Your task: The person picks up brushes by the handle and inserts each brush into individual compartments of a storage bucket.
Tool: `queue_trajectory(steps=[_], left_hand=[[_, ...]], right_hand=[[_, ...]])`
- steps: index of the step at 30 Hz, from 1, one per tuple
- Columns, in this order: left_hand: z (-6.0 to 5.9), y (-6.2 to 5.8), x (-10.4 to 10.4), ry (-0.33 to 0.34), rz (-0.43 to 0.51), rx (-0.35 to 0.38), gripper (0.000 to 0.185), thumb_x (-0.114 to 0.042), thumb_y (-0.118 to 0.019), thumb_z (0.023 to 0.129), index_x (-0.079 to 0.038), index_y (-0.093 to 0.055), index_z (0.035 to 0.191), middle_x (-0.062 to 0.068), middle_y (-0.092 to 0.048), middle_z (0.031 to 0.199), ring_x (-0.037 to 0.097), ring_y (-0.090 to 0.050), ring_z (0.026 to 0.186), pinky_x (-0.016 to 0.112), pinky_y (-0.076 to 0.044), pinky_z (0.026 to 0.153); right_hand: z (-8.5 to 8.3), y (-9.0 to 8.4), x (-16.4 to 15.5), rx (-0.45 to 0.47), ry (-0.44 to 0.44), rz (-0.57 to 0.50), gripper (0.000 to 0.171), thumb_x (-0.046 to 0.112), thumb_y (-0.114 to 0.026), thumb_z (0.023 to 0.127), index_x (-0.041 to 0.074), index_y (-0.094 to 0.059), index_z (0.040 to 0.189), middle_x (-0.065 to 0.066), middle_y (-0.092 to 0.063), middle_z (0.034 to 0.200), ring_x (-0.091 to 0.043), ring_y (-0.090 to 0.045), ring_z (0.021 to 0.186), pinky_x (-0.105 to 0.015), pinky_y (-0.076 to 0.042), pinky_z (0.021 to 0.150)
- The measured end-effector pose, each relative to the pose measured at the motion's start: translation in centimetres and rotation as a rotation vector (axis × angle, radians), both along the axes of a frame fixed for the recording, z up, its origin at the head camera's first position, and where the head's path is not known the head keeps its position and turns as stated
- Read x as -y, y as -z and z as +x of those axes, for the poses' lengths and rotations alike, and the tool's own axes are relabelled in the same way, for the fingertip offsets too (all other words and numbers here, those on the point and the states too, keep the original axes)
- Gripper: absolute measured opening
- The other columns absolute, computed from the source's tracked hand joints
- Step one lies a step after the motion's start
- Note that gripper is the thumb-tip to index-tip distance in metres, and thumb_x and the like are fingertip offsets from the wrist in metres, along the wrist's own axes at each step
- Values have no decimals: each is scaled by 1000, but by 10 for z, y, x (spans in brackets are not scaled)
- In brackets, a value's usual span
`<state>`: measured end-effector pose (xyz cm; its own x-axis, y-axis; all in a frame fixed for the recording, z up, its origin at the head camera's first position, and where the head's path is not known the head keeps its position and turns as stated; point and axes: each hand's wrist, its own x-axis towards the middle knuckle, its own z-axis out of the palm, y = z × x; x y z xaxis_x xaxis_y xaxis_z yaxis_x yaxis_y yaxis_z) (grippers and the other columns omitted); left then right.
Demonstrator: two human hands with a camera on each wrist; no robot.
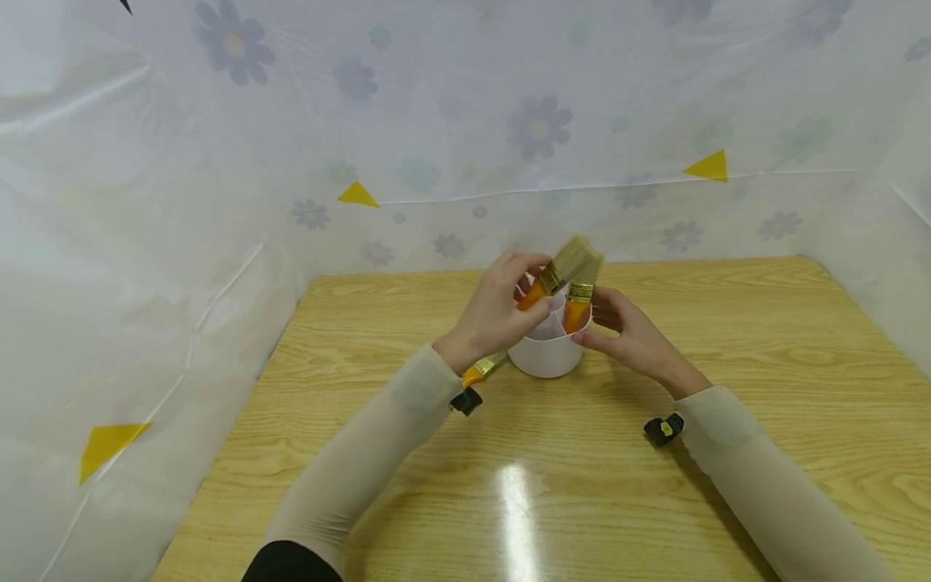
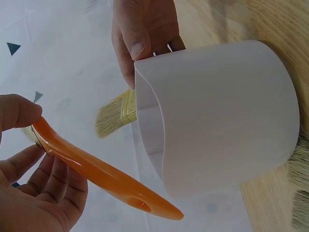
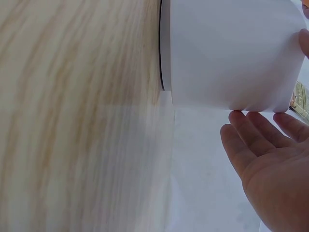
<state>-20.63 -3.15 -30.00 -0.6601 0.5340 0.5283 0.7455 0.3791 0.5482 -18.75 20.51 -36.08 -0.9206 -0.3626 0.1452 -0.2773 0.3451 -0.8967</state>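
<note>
White plastic holder point(image 1: 547, 356) stands on the wooden table point(image 1: 727, 339), between the two hands. Left hand point(image 1: 494, 311) pinches an orange-handled brush point(image 1: 556, 275) near its ferrule, thumb against fingers; the brush is tilted, bristles up and away from the hand, handle end just above the holder's rim. Right hand point(image 1: 633, 335) rests against the holder's far side, fingers relaxed and nearly straight, fingertips point(image 3: 239, 118) touching the wall near the rim. A second brush point(image 1: 582, 295) stands in the holder, just beside the right thumb. A third brush point(image 1: 483, 369) lies on the table under the left wrist.
</note>
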Motion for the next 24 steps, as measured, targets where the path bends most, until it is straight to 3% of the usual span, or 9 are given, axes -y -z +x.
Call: queue_trajectory(steps=[19,24], left_hand=[[0,-7,-4,14,20,13,45,-10,-66,86,-2,-52,128,8,-54,110,13,-53,85,20,-47,73],[-1,-8,-5,19,34,12,46,-10,-66,86,-2,-52,129,8,-54,110,14,-52,85,21,-48,74]], right_hand=[[2,-4,1,12,9,-3,72,21,-69,89,2,-30,145,-17,-38,143,-37,-38,130,-57,-27,107],[-3,4,-1,12,12,-10,72,21,-69,88,4,-30,146,-16,-38,143,-36,-38,131,-56,-27,107]])
